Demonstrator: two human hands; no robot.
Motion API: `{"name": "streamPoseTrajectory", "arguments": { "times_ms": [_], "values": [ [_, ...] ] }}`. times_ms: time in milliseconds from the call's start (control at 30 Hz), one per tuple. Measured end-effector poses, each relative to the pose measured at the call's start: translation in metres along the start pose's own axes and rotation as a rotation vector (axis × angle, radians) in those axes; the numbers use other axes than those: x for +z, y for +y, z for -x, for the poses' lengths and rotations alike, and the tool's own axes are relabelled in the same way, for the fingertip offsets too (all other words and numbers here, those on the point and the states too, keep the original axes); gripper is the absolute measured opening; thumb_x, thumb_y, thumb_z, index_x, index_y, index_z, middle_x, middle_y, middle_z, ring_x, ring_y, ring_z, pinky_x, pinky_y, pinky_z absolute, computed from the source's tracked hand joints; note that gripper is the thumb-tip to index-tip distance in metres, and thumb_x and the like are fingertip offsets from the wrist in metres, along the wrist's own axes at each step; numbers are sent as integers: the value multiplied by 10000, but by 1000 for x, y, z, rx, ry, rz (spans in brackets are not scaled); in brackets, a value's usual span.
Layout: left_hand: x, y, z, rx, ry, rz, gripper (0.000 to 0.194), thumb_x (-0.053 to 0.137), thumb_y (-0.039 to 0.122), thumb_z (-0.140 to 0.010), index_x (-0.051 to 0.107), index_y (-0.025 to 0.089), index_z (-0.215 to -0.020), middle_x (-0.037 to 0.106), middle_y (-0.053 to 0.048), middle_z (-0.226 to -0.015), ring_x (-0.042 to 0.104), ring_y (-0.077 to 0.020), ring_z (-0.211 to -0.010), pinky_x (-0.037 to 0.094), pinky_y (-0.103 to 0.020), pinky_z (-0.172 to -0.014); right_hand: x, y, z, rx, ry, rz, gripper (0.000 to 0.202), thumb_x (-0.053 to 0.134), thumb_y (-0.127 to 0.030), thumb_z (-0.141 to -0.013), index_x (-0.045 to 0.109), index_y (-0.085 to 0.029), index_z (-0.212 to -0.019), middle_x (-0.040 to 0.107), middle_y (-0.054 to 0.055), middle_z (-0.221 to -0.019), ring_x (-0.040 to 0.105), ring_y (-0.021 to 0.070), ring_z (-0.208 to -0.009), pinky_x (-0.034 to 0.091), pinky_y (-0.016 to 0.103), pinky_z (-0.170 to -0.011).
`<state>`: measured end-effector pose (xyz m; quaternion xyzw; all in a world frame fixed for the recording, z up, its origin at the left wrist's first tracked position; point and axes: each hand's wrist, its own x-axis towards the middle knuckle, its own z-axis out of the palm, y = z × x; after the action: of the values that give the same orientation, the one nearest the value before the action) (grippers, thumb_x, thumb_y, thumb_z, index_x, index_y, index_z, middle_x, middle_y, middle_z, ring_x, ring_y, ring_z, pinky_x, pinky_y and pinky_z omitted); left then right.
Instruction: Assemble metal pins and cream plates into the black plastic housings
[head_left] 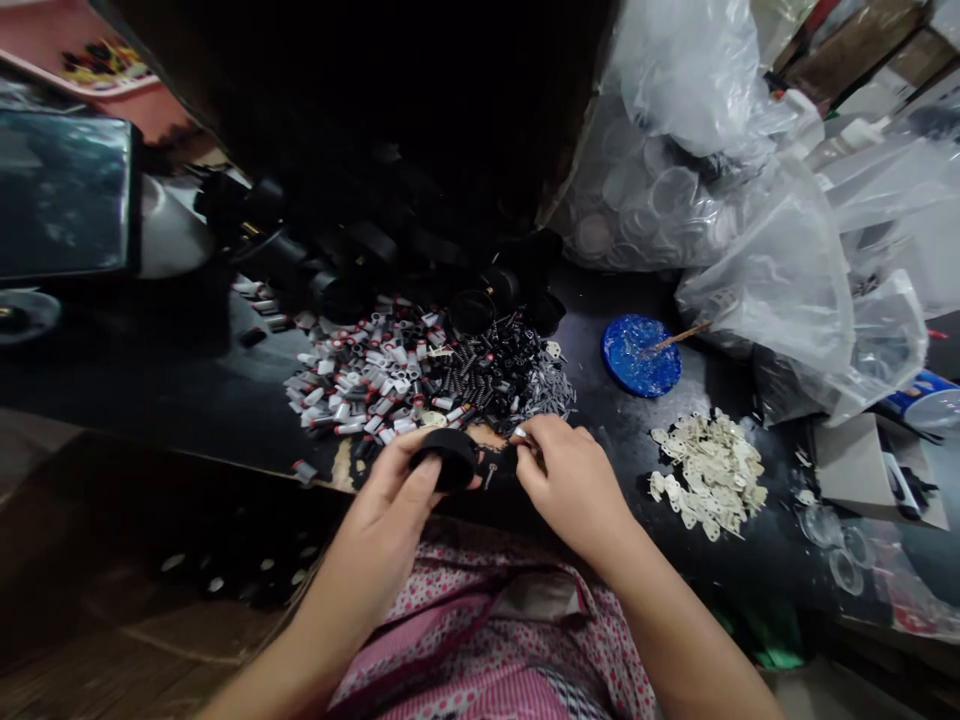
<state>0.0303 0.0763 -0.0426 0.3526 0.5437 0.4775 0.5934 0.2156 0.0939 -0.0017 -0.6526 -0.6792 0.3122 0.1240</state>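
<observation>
From here I have the black cup (451, 446) gripped in the left hand (394, 488), thumb over its rim, fingers around it, its mouth tilted toward my camera, just above the near edge of the black table (592, 290). Beside it I see the right hand (568, 468), thumb and forefinger close together; a small pale spot (519, 433) shows at their tips, and I can't tell whether they grip anything. A small metal piece (490, 476) lies between the two hands. Beyond the cup is a heap of white and grey sleeves (367, 375) with red ends, running into dark springs (471, 372). Off to the right sit a blue dish (628, 360) with a stick (681, 337) and a pile of cream plates (709, 472), and farther back a clear bag (645, 205) of round discs
</observation>
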Motion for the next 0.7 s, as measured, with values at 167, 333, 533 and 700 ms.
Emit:
{"name": "streamPoseTrajectory", "arguments": {
  "times_ms": [167,333,533,700],
  "values": [
    [0,4,0,-143,86,368,178,705,362,-890,711,265,-1039,717,-20,-1070,660,-201,-987,595,-299,-850,7,-2,-19,-103,-4,432,183,497,-251,-992,655,-166,-1031,723,93,-1005,661,250,-855,405,411,-832],
    [-10,13,3,-219,107,380,210,764,357,-840,724,250,-1016,729,-29,-1057,669,-199,-958,596,-315,-876,4,-8,-25,-165,-24,533,169,502,-206,-965,658,-147,-988,726,107,-934,659,254,-803,371,409,-807],
    [9,12,-2,-263,-76,380,274,732,352,-875,715,247,-1128,728,-67,-1200,650,-251,-1145,555,-368,-976,6,-9,-17,-206,-24,292,106,565,-216,-938,651,-173,-894,747,41,-901,656,208,-809,346,358,-815],
    [12,11,-6,-243,-3,433,235,743,325,-866,725,235,-1083,744,-53,-1138,684,-229,-1073,554,-373,-992,5,6,-3,-71,79,131,85,581,-191,-928,665,-188,-929,752,26,-927,644,200,-831,356,335,-816]
  ]
}}
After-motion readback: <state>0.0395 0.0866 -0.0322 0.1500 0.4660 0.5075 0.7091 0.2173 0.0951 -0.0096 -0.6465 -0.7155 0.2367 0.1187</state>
